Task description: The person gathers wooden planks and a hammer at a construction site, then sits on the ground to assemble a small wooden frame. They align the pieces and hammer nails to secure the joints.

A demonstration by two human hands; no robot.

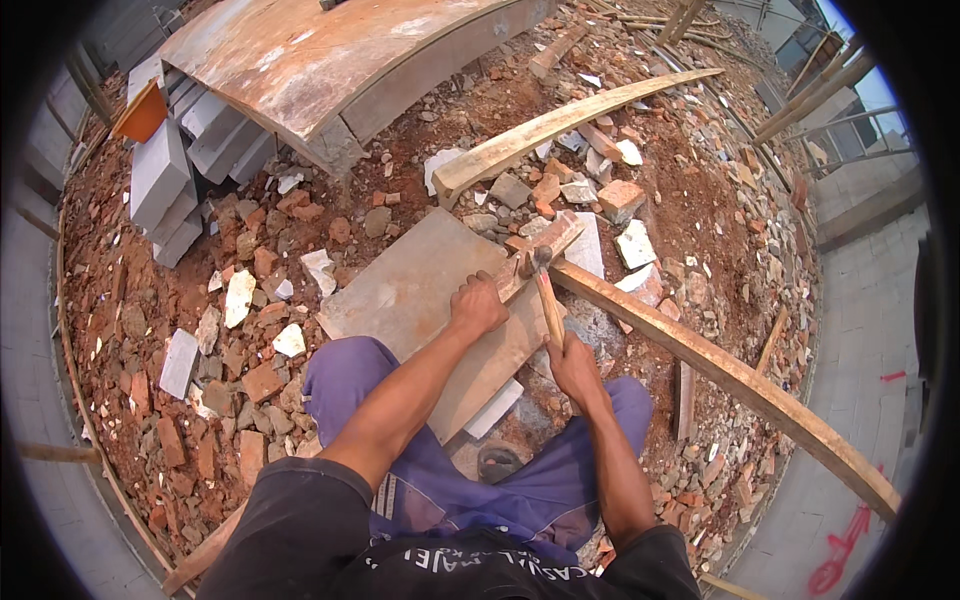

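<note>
My right hand is wrapped round the wooden handle of a hammer. The hammer's dark head rests at, or just over, a short wooden block. At the block's near end, my left hand is closed, fingers curled against the wood; I cannot see whether it pinches anything smaller there. Under the block and my left hand lie a flat greyish board and a brown plank. A long timber beam runs from beside the hammer head toward the lower right.
Another timber beam lies beyond the board. Broken bricks and rubble cover the reddish ground. A large rusty-topped panel stands at the far left, beside stacked grey blocks and an orange container. Grey block walls enclose the area.
</note>
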